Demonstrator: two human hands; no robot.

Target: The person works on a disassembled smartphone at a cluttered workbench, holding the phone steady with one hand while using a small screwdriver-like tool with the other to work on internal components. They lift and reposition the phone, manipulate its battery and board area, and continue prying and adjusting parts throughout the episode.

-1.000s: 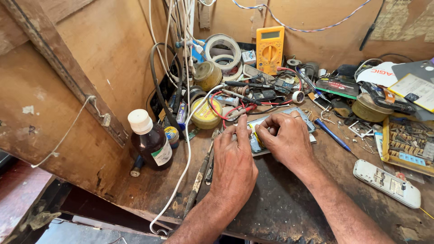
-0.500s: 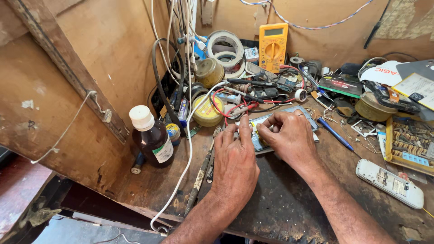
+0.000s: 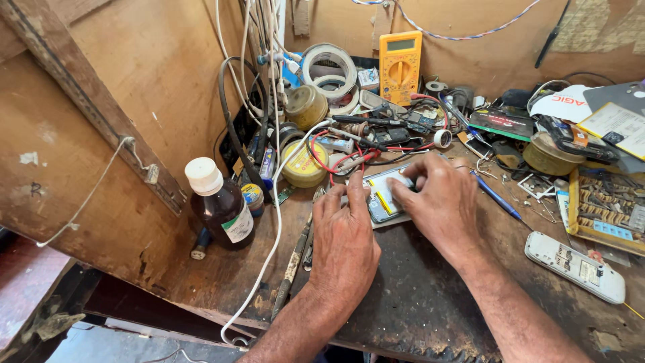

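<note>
An opened mobile phone [image 3: 385, 195] lies flat on the dark wooden bench with its insides and a yellow battery label facing up. My left hand [image 3: 345, 238] rests palm down beside it, its fingertips pressing the phone's left edge. My right hand [image 3: 438, 202] covers the phone's right half, fingers curled onto its upper part. Neither hand lifts the phone off the bench.
A brown bottle with a white cap [image 3: 220, 204] stands at the left, a white cable [image 3: 267, 255] trailing past it. Behind the phone sit a yellow tin [image 3: 304, 163], tape rolls [image 3: 328, 74], a yellow multimeter [image 3: 400, 59] and tangled wires. A white phone [image 3: 574, 266] and a blue pen [image 3: 496, 195] lie right.
Both hands stay on the opened phone; the fingers have shifted only slightly. The view has drifted a little.
</note>
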